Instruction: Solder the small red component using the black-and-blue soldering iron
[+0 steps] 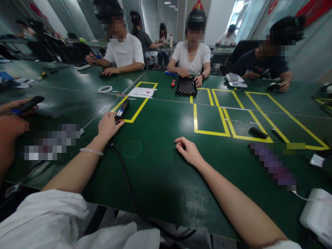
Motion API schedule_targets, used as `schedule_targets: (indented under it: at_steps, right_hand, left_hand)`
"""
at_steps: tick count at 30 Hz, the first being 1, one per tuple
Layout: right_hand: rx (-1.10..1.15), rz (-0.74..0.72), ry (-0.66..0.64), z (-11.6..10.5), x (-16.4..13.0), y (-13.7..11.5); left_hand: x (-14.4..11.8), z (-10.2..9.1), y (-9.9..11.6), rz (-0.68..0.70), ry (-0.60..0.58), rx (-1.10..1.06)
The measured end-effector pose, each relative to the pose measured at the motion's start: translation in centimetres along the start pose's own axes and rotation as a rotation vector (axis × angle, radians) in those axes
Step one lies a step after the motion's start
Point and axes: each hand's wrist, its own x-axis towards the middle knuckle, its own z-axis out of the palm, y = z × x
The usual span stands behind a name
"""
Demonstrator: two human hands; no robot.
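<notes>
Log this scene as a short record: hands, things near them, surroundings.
Left hand: at the near end of a dark tool; grip partly hidden
Right hand: fingers loosely curled, nothing visible in them
Cable: black, from near the left hand toward the table's near edge
Table: green, with yellow tape outlines
Paper: white, beyond the tool
Across: co-worker with both hands at a black tray

Beyond black chairs (245, 52) rise pale walls (219, 20) and a bright window (238, 14).
</notes>
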Motion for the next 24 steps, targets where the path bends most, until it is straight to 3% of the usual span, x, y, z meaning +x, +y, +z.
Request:
schedule_targets:
  at_steps: [6, 9, 11, 14, 19, 24]
  right_hand:
    - [-0.012, -0.007, -0.006, 0.0, 0.1, 0.0]
    - [-0.012, -0.004, -0.012, -0.1, 0.1, -0.1]
    - [-0.004, -0.002, -0.013, -0.1, 0.0, -0.2]
    - [0.037, -0.001, -0.008, -0.1, 0.0, -0.1]
    - [0.224, -0.025, -0.027, -0.1, -0.2, -0.1]
    - [0.305, -0.08, -0.073, 0.1, -0.3, -0.6]
  left_hand:
    - [-0.5, -1.2, 2.5, -0.043, 0.051, -0.042]
    - [-0.5, -2.2, 5.2, -0.026, 0.095, -0.268]
    - [-1.1, -2.7, 7.9, 0.044, -0.014, -0.56]
    - [-3.4, -3.2, 12.5, 0.22, -0.293, -0.971]
    - [-8.3, -3.7, 18.0, 0.392, -0.639, -1.179]
    - [-10.5, -3.1, 19.5, 0.52, -0.814, -1.185]
